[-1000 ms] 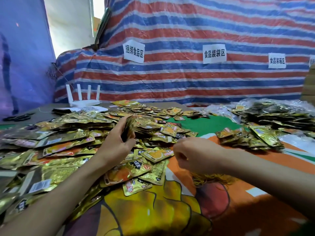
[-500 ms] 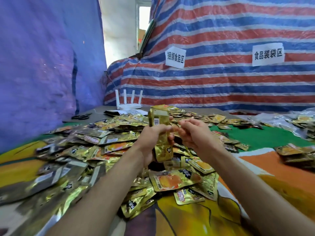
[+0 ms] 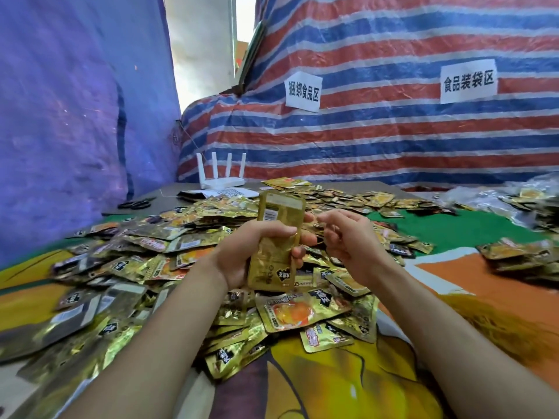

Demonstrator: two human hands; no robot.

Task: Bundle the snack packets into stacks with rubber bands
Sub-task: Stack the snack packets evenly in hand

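Observation:
My left hand (image 3: 251, 252) grips an upright stack of gold snack packets (image 3: 276, 246) above the table, thumb across its face. Just right of the stack, my right hand (image 3: 348, 237) has its fingers curled and pinches a thin yellowish rubber band (image 3: 317, 226) stretched toward the stack. A big heap of loose gold packets (image 3: 145, 255) covers the table's left and middle. A mound of yellow rubber bands (image 3: 502, 325) lies at the right, beside my right forearm.
A white router (image 3: 220, 176) and black scissors (image 3: 134, 204) sit at the back left. More packets (image 3: 520, 255) and clear plastic bags (image 3: 484, 198) lie at the right. A striped tarp wall with paper signs (image 3: 302, 91) stands behind.
My right hand left the rubber band mound and came up beside the stack. My left hand lifted the stack upright in front of me. The view swung left.

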